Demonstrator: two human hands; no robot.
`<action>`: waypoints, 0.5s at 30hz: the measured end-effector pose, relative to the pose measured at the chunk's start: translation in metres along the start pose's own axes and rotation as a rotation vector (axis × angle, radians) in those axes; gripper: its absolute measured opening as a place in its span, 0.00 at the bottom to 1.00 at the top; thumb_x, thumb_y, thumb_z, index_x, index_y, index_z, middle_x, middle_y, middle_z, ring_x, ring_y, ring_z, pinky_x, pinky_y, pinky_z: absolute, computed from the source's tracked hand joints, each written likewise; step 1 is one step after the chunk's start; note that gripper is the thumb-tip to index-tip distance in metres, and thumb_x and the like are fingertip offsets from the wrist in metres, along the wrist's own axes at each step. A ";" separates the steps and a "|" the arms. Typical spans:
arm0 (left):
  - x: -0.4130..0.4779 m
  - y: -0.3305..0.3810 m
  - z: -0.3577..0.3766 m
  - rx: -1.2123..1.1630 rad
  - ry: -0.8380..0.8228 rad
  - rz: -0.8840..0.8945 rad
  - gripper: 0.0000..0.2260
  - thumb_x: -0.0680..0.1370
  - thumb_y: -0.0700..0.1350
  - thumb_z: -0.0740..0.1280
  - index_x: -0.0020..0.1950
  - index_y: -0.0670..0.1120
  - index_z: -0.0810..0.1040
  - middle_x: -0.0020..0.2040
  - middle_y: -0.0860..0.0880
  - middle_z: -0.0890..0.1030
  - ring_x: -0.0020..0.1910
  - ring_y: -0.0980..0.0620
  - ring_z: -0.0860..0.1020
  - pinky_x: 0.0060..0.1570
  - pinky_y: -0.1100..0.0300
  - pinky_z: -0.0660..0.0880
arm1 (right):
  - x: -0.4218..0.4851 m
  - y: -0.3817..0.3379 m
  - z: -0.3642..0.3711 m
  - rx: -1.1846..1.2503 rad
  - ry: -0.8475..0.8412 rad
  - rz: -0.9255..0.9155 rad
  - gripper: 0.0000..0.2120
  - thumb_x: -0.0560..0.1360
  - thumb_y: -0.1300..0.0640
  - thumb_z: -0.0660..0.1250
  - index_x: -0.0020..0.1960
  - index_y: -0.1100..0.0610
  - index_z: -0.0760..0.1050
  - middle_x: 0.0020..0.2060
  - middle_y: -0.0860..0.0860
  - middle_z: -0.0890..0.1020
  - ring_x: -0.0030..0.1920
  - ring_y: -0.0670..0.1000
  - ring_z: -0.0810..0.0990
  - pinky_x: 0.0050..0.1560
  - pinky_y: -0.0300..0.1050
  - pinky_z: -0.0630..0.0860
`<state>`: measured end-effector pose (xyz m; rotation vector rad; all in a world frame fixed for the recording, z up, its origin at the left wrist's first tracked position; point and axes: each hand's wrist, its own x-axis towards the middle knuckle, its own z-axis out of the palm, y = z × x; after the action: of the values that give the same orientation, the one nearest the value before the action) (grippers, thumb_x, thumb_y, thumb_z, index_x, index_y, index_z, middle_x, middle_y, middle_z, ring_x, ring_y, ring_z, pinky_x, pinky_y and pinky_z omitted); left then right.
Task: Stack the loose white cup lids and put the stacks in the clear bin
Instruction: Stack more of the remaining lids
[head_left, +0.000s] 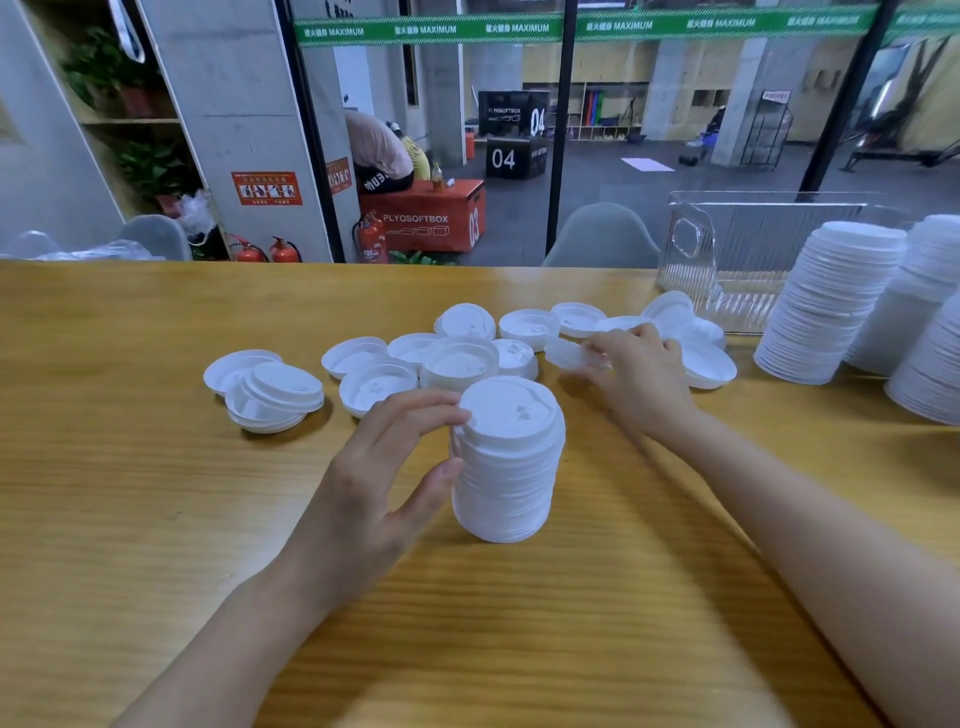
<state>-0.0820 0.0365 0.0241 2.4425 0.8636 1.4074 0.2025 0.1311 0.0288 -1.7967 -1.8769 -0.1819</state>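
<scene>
The left grip (387, 467) is curled round the near stack (506, 467) of white lids, thumb on its side and fingertips at its top rim, steadying it on the worktop (156, 493). The right grip (641, 376) is out beyond it and to the right, pinching a single lid (569, 354) by the edge. The view is smeared there, so I cannot say whether that lid is clear of the worktop.

The worry is the near stack. It is tall for its footing and does not look dead straight. A lid set on crooked or pressed off-centre could tip it, I think, and spill it among the loose lids (374, 384) just past the left fingertips. Some of those lie rim up and some dome up, so one brought over the wrong way round would not nest. The pinch on the single lid is light, and thin plastic may flex and slip out.

Around them, a short nested pile (460, 364) sits just beyond the near stack, and a small heap (275, 397) lies well off to the left grip's outer side. The clear bin (753, 244) stands beyond the right grip, and I can make out nothing inside it. Tall stacks (826, 312) crowd the worktop to the right of the right grip, close against the bin. Carrying the near stack there means passing over the loose lids and past those towers without a knock.
</scene>
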 end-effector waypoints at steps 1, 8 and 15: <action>0.000 0.000 0.000 -0.002 0.000 0.001 0.13 0.79 0.46 0.64 0.64 0.50 0.74 0.64 0.51 0.76 0.65 0.51 0.75 0.65 0.62 0.68 | -0.005 -0.002 -0.008 0.177 0.001 0.049 0.09 0.78 0.51 0.67 0.49 0.57 0.78 0.43 0.50 0.81 0.48 0.53 0.74 0.49 0.50 0.66; 0.000 -0.001 0.001 0.016 0.010 0.010 0.13 0.79 0.46 0.64 0.63 0.48 0.75 0.63 0.51 0.76 0.65 0.52 0.74 0.64 0.62 0.69 | -0.046 0.006 -0.044 0.868 -0.296 0.440 0.07 0.79 0.52 0.67 0.53 0.54 0.78 0.38 0.48 0.79 0.38 0.47 0.74 0.36 0.38 0.68; -0.001 0.000 0.001 0.017 0.009 0.007 0.13 0.79 0.46 0.64 0.64 0.50 0.74 0.63 0.52 0.76 0.65 0.52 0.75 0.63 0.62 0.69 | -0.059 0.023 -0.045 0.508 -0.215 0.176 0.07 0.79 0.52 0.67 0.56 0.49 0.78 0.52 0.45 0.80 0.43 0.45 0.73 0.42 0.29 0.70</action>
<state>-0.0817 0.0365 0.0229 2.4558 0.8738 1.4203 0.2352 0.0613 0.0340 -1.6513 -1.6895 0.5243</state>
